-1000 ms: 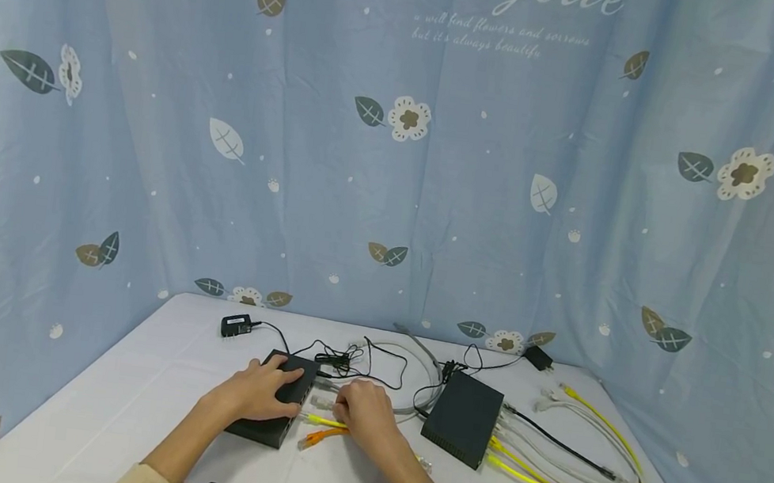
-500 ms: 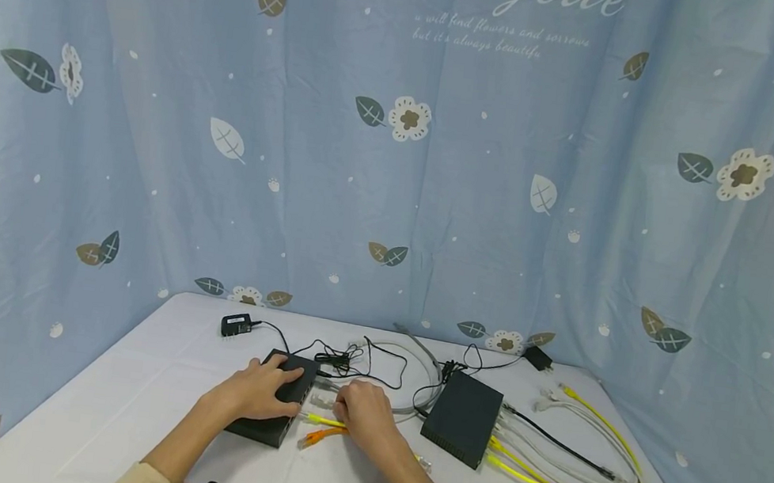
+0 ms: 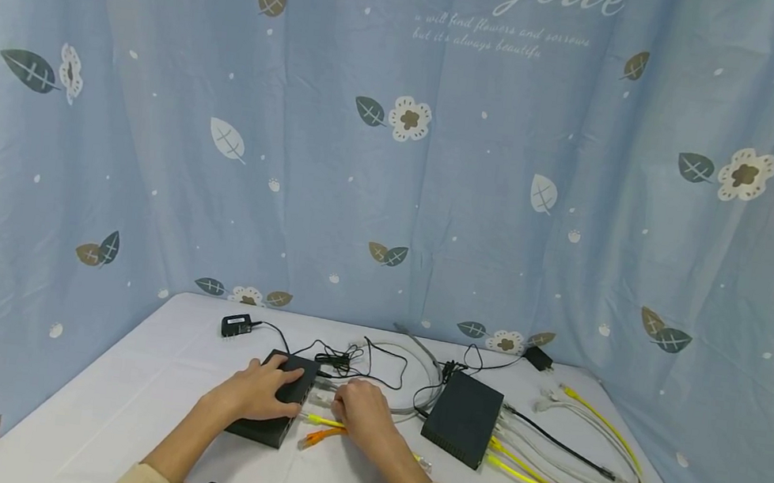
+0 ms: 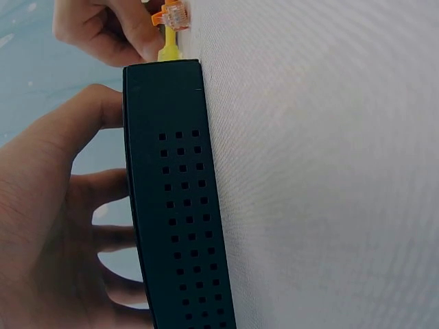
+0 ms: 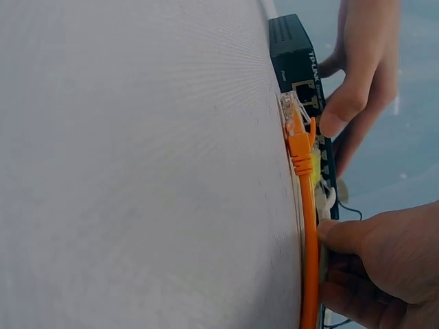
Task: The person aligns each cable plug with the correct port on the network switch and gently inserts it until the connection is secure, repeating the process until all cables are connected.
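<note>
My left hand (image 3: 255, 394) lies on top of the black TP-LINK network switch (image 3: 259, 432), its fingers spread over the lid and touching it. In the left wrist view the switch's vented side (image 4: 180, 205) stands beside that hand. Close to the port side, my right hand (image 3: 365, 413) pinches a white network cable (image 5: 325, 207) behind its plug, with thumb and fingers curled. Whether this plug is fully seated is hidden. A yellow cable (image 3: 323, 421) meets a port of the switch. In front of the ports, an orange cable (image 5: 302, 154) has its clear plug loose on the cloth.
A second black switch (image 3: 462, 417) stands to the right, with yellow, white and black cables (image 3: 571, 454) running from it. Power adapters (image 3: 236, 325) lie at the back left and back right. Tangled black cords (image 3: 339, 360) and a grey cable loop lie between the switches.
My right hand has shifted very slightly left, toward the switch. The left hand and the switch have stayed in place.
</note>
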The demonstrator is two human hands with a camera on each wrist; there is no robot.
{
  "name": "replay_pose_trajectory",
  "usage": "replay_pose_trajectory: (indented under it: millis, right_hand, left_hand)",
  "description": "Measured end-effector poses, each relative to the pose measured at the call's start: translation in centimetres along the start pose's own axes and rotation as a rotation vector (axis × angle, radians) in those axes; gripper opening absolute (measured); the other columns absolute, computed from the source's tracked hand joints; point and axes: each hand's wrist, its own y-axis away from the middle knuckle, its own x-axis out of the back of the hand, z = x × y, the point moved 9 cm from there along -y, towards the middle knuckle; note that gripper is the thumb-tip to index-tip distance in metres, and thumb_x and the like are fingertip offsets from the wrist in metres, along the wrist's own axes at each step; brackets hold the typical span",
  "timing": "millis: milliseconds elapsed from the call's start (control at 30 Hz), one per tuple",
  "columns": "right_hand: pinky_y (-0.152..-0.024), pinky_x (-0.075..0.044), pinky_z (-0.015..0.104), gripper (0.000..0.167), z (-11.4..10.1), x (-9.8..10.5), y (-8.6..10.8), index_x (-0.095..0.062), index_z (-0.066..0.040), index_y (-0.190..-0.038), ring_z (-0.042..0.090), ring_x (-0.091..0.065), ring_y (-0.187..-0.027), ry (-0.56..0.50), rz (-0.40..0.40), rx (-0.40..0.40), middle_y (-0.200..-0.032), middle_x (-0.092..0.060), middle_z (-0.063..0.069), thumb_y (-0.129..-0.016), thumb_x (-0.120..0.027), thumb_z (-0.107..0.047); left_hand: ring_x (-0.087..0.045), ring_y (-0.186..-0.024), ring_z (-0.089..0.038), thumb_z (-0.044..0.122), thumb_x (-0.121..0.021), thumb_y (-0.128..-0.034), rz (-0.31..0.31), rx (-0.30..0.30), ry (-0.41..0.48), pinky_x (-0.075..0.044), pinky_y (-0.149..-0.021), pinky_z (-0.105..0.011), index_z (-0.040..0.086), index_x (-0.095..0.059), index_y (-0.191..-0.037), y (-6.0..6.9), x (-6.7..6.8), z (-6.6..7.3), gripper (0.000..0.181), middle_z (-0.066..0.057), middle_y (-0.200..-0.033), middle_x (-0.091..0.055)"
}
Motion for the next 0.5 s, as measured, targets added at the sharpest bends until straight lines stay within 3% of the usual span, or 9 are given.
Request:
replay_pose_trajectory:
  millis: [500]
  right_hand:
    - [-0.060, -0.046, 0.018, 0.011, -0.27, 0.16, -0.08, -0.076, -0.016, -0.077, 0.003, -0.054, -0.065, -0.016, -0.001, -0.011, -0.070, -0.064, -0.009, -0.087, -0.073, -0.016]
  left_hand:
    - [-0.044, -0.124, -0.059, 0.052, -0.071, -0.0815, 0.002, 0.003, 0.004, -0.044, -0.087, -0.069, 0.021, -0.056, -0.141, 0.05, 0.05, 0.02, 0.069, -0.020, -0.149, -0.042]
